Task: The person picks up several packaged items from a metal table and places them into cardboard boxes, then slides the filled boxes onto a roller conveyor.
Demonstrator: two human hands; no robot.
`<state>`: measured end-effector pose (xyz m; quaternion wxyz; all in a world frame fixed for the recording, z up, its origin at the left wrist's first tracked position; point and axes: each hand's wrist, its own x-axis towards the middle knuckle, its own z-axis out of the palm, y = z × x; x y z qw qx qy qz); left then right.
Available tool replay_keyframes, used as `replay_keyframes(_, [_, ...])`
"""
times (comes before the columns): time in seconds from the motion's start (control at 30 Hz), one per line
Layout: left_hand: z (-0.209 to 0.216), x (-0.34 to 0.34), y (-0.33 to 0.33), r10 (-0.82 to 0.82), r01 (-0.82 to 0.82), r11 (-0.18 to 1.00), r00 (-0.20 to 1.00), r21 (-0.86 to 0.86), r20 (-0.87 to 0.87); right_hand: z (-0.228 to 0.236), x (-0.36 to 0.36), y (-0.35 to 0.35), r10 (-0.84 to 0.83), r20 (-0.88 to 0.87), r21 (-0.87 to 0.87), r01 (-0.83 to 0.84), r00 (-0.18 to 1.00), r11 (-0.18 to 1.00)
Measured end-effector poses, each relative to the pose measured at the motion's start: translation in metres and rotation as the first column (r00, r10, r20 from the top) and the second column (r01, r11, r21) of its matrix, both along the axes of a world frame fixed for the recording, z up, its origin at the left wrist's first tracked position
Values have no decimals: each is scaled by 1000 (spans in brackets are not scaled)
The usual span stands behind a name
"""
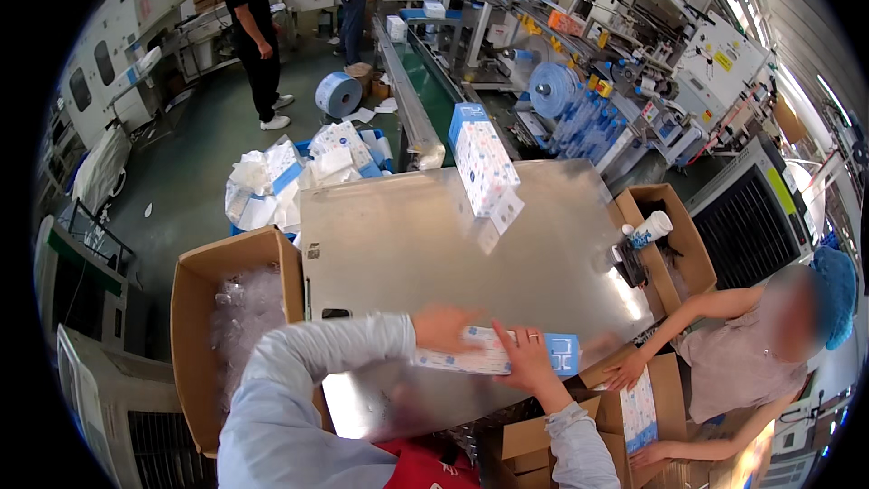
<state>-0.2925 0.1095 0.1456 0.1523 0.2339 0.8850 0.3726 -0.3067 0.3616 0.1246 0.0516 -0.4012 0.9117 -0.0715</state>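
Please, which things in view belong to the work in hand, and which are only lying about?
Seemingly in the job:
held pack
right hand
left hand
far pack
metal table
carton and its contents

Seemingly just lying about:
floor roll
wrapper heap
white cylinder

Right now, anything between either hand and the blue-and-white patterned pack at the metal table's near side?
Nothing visible. The right hand lies across the patterned pack. The left hand is motion-blurred by its left part, with nothing seen between; whether it touches, I can't tell.
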Motion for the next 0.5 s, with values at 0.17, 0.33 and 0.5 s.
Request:
replay_keyframes(0.17, [-7, -154, -3, 377, -445, 883, 861, -147, -342, 2, 18, -11, -7, -8, -72, 6, 1000, 997])
replay_keyframes(0.33, [-31, -278, 63, 497, -562, 784, 822, -262, -277, 8, 23, -10, -9, 2, -48, 9, 1000, 999])
replay_keyframes(0.5, [-55, -235, 74, 334, -418, 828, 903, -374, -269, 3, 25, -5, 29, -25, 38, -28, 999, 999])
